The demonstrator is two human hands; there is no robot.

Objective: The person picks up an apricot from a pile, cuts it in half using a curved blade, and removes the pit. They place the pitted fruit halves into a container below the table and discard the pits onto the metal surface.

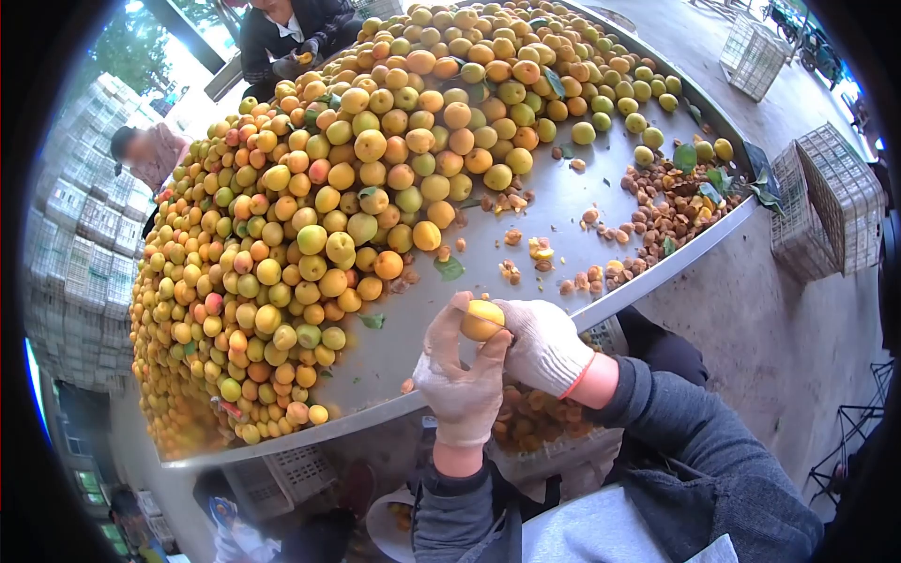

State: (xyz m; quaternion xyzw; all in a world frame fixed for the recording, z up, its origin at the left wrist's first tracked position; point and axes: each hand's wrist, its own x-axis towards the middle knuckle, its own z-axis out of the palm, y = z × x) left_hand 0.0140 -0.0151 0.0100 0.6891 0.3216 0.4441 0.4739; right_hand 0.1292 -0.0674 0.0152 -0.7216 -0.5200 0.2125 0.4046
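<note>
A yellow apricot (pixel 482 320) is pinched between the thumb and fingers of my left hand (pixel 460 389), just off the front edge of the metal table. My right hand (pixel 542 345) is closed up against the fruit's right side. A thin dark line crosses the apricot there, but what the right fingers grip is hidden. Both hands wear pale knitted gloves. Beyond them, a large heap of apricots (pixel 375 145) covers much of the table (pixel 572 211). Below my hands, a crate holds split apricot pieces (pixel 537 419).
Apricot stones (pixel 648 220) and green leaves lie along the table's raised rim. White plastic crates (pixel 826 202) stand at the right, with more stacked (pixel 89 225) at the left. A gloved co-worker (pixel 286 38) is at the far side; another person (pixel 150 155) is at the left.
</note>
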